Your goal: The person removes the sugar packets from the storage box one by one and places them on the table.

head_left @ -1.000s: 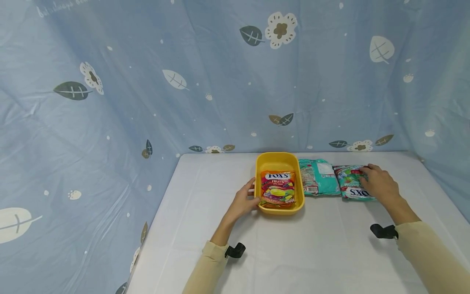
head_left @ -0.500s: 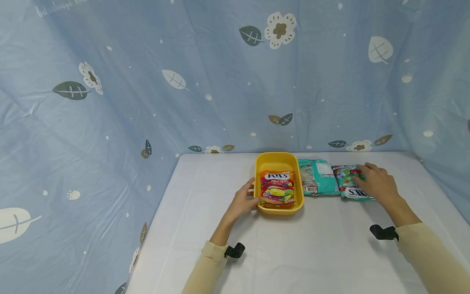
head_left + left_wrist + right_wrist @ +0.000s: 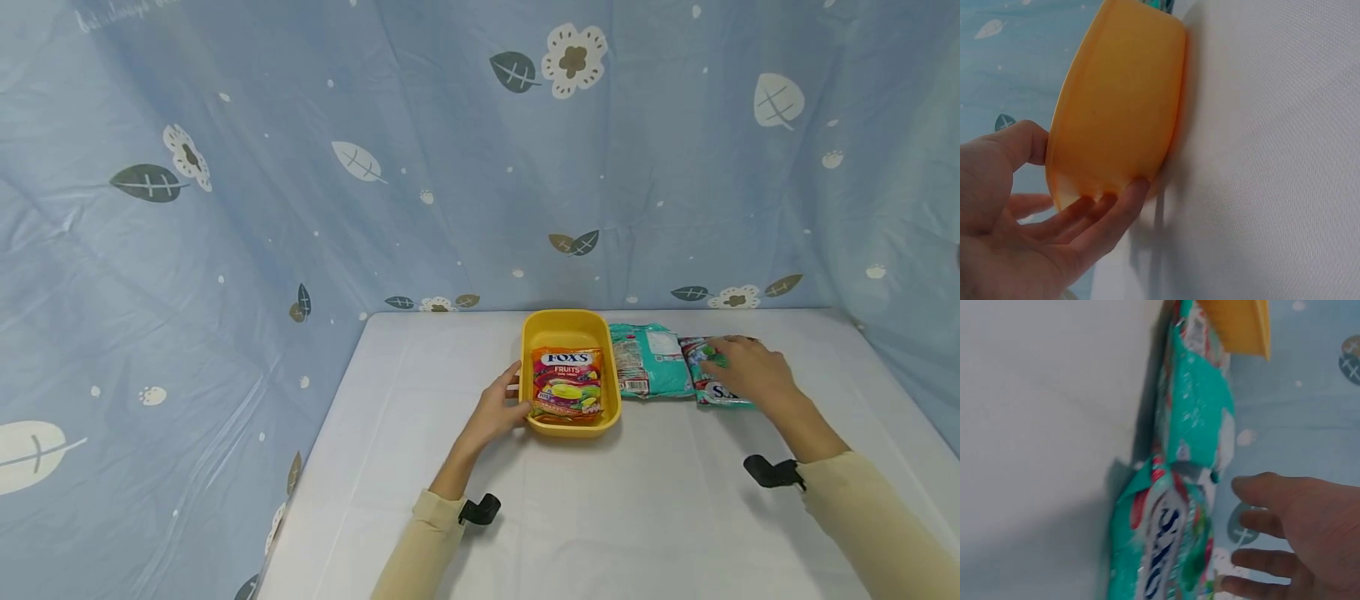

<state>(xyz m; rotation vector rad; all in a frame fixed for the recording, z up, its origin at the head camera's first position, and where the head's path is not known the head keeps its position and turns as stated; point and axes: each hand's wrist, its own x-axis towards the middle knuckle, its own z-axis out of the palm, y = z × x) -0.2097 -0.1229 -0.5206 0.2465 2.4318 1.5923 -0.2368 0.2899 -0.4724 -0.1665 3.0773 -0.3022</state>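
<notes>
My left hand (image 3: 495, 408) grips the near-left side of a yellow plastic tray (image 3: 570, 432), thumb at the rim and fingertips against the outer wall (image 3: 1116, 94). A red and orange Fox's Fruits candy bag (image 3: 567, 383) lies in the tray. To its right lies a teal candy bag (image 3: 663, 367), its barcode side up. Beside that is a second teal Fox's candy bag (image 3: 720, 393), its lettering upside down in the head view. My right hand (image 3: 757, 375) hovers over this bag and partly covers it; the right wrist view shows the fingers extended and apart from it.
A white cloth covers the table (image 3: 615, 517). A blue patterned curtain (image 3: 480, 167) hangs along the table's back and left side. Black wrist cameras sit on the left sleeve (image 3: 420, 546) and right sleeve (image 3: 870, 517).
My right hand has shifted left across the right-hand teal bag and now covers more of its lettering. The left hand, the tray and the bags stay where they were.
</notes>
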